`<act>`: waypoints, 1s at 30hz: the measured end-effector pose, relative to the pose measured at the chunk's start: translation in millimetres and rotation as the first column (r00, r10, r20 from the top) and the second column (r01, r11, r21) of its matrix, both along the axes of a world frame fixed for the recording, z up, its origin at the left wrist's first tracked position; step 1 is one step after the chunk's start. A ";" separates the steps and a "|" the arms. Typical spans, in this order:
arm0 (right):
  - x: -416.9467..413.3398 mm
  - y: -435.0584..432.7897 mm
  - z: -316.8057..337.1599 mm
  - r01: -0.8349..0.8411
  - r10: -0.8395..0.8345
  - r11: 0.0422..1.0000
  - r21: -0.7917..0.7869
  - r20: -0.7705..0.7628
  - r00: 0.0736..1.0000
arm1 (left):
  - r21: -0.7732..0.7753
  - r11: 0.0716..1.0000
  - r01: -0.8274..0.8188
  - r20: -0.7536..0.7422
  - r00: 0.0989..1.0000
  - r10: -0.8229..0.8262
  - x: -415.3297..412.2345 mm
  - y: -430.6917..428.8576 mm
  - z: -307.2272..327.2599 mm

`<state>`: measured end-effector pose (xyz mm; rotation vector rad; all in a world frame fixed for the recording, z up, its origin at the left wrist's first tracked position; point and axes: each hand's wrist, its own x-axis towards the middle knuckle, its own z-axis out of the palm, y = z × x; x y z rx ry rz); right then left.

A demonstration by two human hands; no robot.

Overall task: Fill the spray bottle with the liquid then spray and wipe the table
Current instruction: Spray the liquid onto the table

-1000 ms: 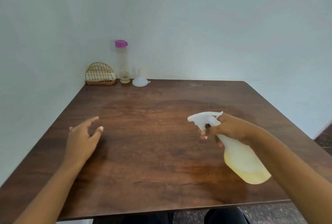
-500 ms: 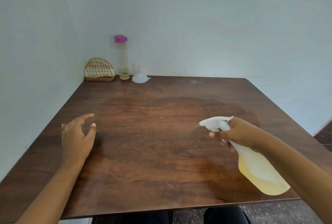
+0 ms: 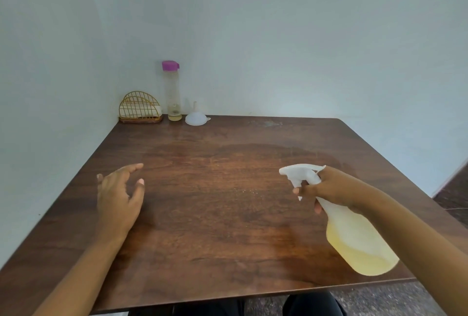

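We see the right hand (image 3: pixel 331 189) gripping the neck of the spray bottle (image 3: pixel 354 229) over the near right corner of the bench (image 3: pixel 215 227), finger on the trigger, nozzle aimed at the middle, we judge for spraying. Pale yellow liquid (image 3: pixel 367 260) fills its lower part. The left hand (image 3: pixel 119 199) is spread wide and empty near the left edge. At the far left corner, a purple-capped bottle (image 3: pixel 174 92) holds only dregs beside a funnel (image 3: pixel 194 118).

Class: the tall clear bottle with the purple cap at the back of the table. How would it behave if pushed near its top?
The tall bottle is narrow and upright, so it would probably tip rather than slide. Only a little yellowish liquid shows at its bottom, so it is likely light. Tipped over, it might roll.
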<state>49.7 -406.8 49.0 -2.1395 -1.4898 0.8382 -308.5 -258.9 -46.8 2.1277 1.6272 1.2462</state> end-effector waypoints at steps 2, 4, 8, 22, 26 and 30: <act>-8.1 0.2 11.2 0.027 -0.023 0.998 0.057 -0.072 0.997 | 0.058 0.994 0.094 0.036 0.995 -0.097 11.0 -12.4 12.8; -16.4 2.6 23.4 0.061 -0.037 0.988 0.143 -0.164 0.986 | 0.076 0.964 0.256 0.098 0.960 -0.263 27.2 -30.5 30.9; -35.6 20.4 49.1 0.107 0.004 0.934 0.342 -0.308 0.951 | -0.098 0.767 0.634 0.148 0.771 -0.619 65.9 -55.0 65.8; -70.9 140.0 79.0 0.068 0.099 0.920 0.386 -0.397 0.912 | -0.183 0.825 0.535 0.356 0.818 -0.452 151.5 14.3 71.4; -49.8 198.3 63.1 0.113 -0.068 0.924 0.366 -0.134 0.989 | -0.181 0.869 0.461 0.328 0.861 -0.388 180.6 63.4 68.6; -24.1 264.8 46.1 0.117 -0.129 0.921 0.371 0.006 0.992 | -0.290 0.872 0.395 0.226 0.913 -0.338 214.6 130.1 55.4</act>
